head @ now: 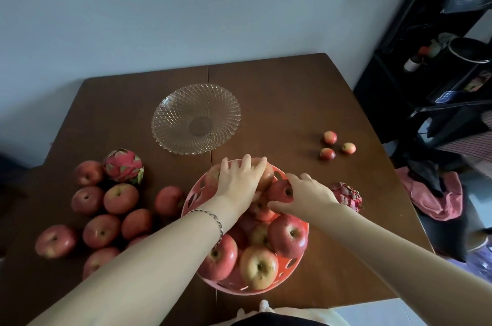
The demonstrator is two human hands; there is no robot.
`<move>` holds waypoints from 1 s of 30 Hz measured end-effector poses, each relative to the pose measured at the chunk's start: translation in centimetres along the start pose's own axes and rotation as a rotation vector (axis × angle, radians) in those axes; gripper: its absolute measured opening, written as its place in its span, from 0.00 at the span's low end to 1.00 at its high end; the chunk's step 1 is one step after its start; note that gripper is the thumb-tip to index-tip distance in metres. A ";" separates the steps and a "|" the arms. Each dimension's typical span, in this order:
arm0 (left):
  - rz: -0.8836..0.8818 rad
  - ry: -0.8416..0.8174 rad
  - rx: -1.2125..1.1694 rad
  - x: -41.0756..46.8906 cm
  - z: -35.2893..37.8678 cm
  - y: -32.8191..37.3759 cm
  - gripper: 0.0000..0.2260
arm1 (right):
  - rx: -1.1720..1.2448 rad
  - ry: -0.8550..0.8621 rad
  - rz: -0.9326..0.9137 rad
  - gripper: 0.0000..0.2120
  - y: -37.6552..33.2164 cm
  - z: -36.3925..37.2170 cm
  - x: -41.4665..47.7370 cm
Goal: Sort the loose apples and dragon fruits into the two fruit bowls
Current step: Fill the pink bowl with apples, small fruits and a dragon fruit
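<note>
A red plastic bowl (292,263) with holes in its wall stands near the table's front edge, piled with several apples (258,267). My left hand (241,179) lies over an apple at the bowl's far rim, fingers wrapped on it. My right hand (306,196) grips another apple (279,190) at the bowl's far right. An empty clear glass bowl (170,123) sits further back. Several loose apples (121,198) lie at the left beside a dragon fruit (123,166). A second dragon fruit (348,196) lies right of the red bowl, partly behind my right hand.
Three small red fruits (330,137) lie at the table's right. The brown table (279,102) backs onto a grey wall. A dark shelf unit (439,73) and a pink cloth (431,198) are to the right, off the table.
</note>
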State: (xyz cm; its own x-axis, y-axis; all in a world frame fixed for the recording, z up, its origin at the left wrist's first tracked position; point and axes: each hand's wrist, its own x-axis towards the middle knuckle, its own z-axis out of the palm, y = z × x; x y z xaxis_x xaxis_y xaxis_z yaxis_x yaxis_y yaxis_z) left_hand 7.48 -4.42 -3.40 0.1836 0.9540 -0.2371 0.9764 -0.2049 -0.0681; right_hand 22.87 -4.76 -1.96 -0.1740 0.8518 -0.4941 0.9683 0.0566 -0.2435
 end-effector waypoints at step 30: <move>-0.380 -0.078 -0.510 -8.8 3.4 -5.3 0.36 | 0.800 0.264 -0.218 0.29 -2.2 -4.7 -6.1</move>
State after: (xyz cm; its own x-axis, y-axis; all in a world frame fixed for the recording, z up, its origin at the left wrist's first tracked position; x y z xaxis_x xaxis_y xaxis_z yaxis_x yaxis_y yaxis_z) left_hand 0.29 -12.46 -4.23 -0.1756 0.9169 -0.3583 0.9066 0.2925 0.3042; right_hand 22.61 -7.64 5.52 -0.1981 0.9630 -0.1827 0.4838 -0.0661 -0.8727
